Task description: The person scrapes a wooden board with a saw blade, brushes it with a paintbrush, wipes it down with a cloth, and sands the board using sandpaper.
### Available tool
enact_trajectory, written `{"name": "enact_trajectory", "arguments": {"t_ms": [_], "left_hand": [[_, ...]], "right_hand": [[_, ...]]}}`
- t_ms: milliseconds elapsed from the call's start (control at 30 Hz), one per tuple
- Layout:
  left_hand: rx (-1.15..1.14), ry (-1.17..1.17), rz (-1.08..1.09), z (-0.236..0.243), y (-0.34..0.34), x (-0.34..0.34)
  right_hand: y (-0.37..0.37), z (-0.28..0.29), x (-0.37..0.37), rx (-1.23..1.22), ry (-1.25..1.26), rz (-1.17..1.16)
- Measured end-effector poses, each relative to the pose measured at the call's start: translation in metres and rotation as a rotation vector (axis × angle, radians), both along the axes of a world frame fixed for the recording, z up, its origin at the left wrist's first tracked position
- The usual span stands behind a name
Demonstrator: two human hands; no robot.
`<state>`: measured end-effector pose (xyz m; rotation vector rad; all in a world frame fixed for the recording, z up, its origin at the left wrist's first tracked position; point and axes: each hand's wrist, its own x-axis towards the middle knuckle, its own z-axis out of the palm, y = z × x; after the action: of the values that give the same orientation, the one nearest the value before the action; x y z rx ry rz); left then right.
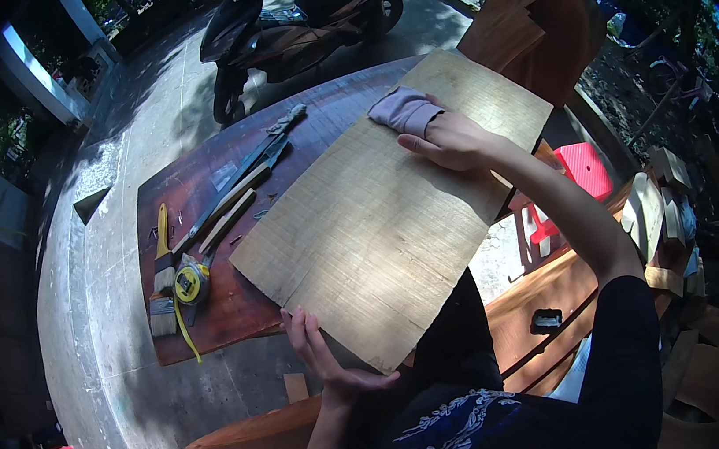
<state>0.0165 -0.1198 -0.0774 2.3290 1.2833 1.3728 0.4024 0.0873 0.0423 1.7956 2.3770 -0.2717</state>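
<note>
A pale rough-grained wooden board [369, 232] lies slanted across the dark reddish table and overhangs its near side. My left hand [329, 363] grips the board's near corner, fingers along the left edge and thumb under the lower tip. On the board's far part, my right hand [453, 138] presses a folded purple-grey cloth [404, 110] flat against the wood. The cloth covers most of the right fingers; the thumb shows apart from it.
Left of the board, the table [210, 317] bears a tape measure [192, 283], paintbrushes [163, 313], a handsaw [256, 158] and chisel-like tools [233, 202]. A motorbike [302, 31] stands beyond. To the right are a red plastic stool [584, 170] and wood offcuts [700, 336].
</note>
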Motion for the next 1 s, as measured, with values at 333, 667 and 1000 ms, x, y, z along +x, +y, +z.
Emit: {"name": "enact_trajectory", "arguments": {"t_ms": [333,667,1000], "left_hand": [[-0.009,0.025,0.028,-0.009,-0.004,0.007],[-0.019,-0.011,0.040,-0.020,-0.002,0.006],[-0.051,0.024,0.023,-0.010,-0.005,0.007]], "right_hand": [[-0.036,-0.026,0.058,0.318,0.027,-0.085],[-0.105,-0.015,0.098,0.243,0.244,-0.437],[-0.106,-0.013,0.101,0.274,0.124,-0.455]]}}
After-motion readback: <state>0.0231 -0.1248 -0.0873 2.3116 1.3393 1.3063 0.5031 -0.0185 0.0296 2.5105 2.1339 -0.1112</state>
